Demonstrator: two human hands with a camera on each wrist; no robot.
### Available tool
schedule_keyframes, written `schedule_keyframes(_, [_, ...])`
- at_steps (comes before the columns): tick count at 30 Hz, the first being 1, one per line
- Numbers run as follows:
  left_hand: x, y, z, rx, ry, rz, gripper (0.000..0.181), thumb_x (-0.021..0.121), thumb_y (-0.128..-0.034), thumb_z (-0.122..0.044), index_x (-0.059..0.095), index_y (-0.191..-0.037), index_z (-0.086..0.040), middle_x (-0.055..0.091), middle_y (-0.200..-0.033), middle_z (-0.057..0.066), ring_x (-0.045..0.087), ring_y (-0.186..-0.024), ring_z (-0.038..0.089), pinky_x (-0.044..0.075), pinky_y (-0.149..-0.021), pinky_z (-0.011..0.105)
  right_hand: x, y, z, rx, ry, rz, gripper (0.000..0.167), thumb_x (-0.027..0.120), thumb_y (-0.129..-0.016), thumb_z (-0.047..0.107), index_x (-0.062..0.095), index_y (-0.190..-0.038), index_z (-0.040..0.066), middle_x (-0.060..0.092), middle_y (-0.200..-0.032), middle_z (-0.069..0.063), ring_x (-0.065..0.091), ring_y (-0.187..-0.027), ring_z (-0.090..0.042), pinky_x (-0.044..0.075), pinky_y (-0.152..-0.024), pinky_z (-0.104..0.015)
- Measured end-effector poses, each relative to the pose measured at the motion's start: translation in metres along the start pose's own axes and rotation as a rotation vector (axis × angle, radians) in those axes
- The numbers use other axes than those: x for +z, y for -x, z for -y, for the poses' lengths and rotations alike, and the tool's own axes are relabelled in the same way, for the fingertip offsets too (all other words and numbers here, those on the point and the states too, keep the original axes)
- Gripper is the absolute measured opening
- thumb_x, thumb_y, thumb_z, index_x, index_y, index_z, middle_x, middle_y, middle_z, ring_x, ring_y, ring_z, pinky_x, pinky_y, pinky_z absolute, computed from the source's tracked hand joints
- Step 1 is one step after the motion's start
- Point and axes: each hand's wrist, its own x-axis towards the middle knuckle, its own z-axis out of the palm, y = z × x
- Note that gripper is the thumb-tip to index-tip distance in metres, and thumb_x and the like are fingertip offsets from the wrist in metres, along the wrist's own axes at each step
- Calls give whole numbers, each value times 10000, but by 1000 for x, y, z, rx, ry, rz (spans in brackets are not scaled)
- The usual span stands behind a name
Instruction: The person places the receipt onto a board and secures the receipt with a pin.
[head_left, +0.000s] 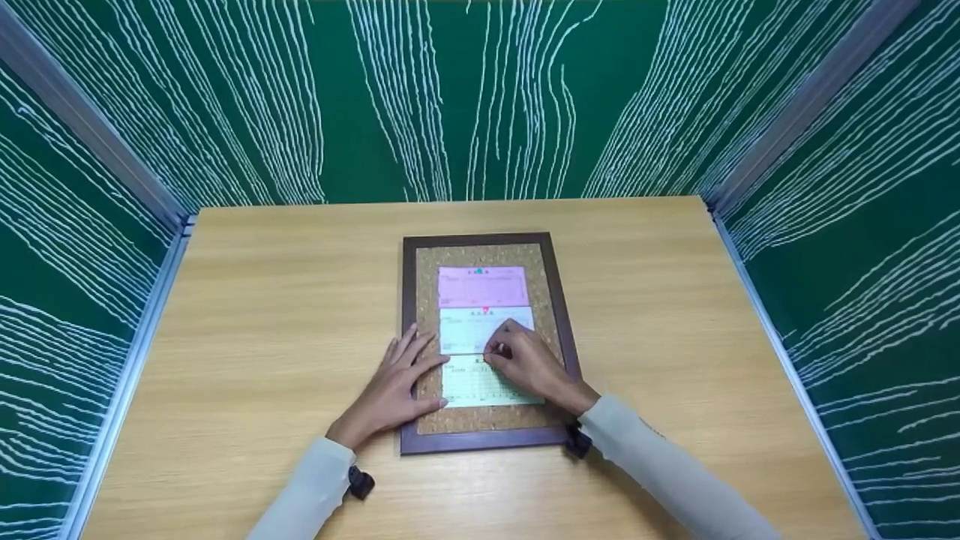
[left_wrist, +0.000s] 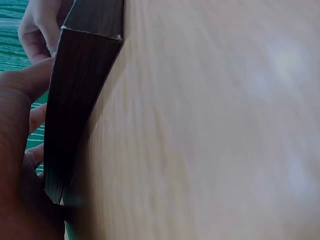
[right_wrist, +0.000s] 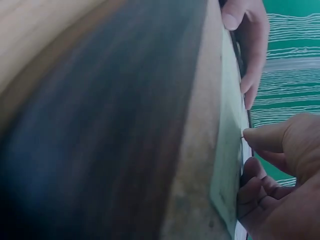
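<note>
A cork board (head_left: 487, 420) in a dark brown frame (head_left: 409, 300) lies on the table, bearing three paper slips in a column. A green push pin (head_left: 479, 271) sits atop the pink slip (head_left: 480, 289), a red one (head_left: 485, 310) atop the pale blue-white slip (head_left: 459, 334). At the top edge of the light green slip (head_left: 472, 386), my right hand (head_left: 529, 364) pinches a push pin, mostly hidden by thumb and fingers; a tiny reddish bit shows in the right wrist view. Fingers spread, my left hand (head_left: 397, 382) rests across the frame's left side, thumb and forefinger touching the green slip's edge.
The wooden table (head_left: 285, 300) extends around the board on all sides. Green panels with white wavy lines (head_left: 510, 97) stand at the back and both sides, joined by metal posts (head_left: 810, 105). Each wrist bears a small black camera (head_left: 361, 483).
</note>
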Motion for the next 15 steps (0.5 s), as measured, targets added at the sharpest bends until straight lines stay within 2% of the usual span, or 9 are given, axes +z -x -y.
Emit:
schedule_keyframes(7, [0, 0, -1, 10, 12, -11, 696, 861, -948, -420, 629, -1556, -172, 312, -1787, 166, 72, -1690, 456, 55, -1329, 701, 0, 2, -2, -37, 3, -10, 60, 821, -998, 77, 822, -947, 110, 650, -989, 7, 604, -814, -94, 542, -700, -257])
schedule_keyframes(15, [1, -2, 1, 15, -11, -17, 696, 852, -947, -453, 639, -1548, -173, 327, -1781, 166, 89, -1686, 464, 82, -1320, 719, 0, 2, -7, -21, -16, 1, 65, 819, -1000, 84, 827, -944, 116, 645, -990, 14, 609, -832, -97, 542, -707, -252])
